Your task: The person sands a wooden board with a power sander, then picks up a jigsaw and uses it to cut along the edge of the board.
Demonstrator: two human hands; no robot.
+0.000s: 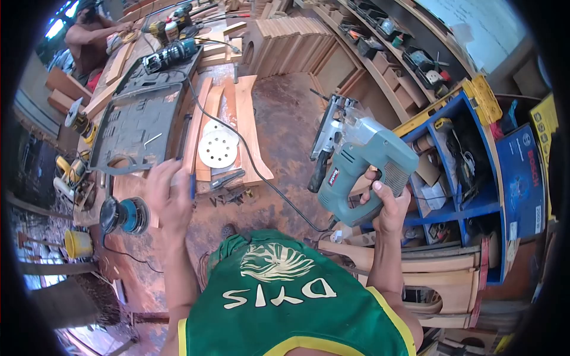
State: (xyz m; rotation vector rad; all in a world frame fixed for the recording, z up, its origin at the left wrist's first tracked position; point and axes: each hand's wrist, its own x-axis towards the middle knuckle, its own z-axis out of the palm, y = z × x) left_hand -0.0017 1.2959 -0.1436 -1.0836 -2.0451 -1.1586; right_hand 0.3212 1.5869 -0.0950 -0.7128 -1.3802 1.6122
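My right hand [386, 199] is wrapped round the handle of a teal jigsaw [359, 166], held up off the bench with its metal base plate facing up and left. A dark cord [261, 166] loops down near the jigsaw's rear and runs back across the bench. My left hand [169, 190] is raised by the front edge of an open black tool case [139, 127]; motion smears its fingers. Beside it a narrow blue item [192, 186] shows partly. A round sander [124, 215] sits just left of that hand. White perforated sanding discs [218, 148] lie on wooden strips to its right.
Curved wooden pieces [248, 124] lie on the bench, with stacked boards [291, 44] behind. A blue shelf unit [484, 207] with tools stands at the right, above shaped wooden parts [442, 279]. Another person [89, 44] works at the far left. A power tool [170, 55] rests on the case.
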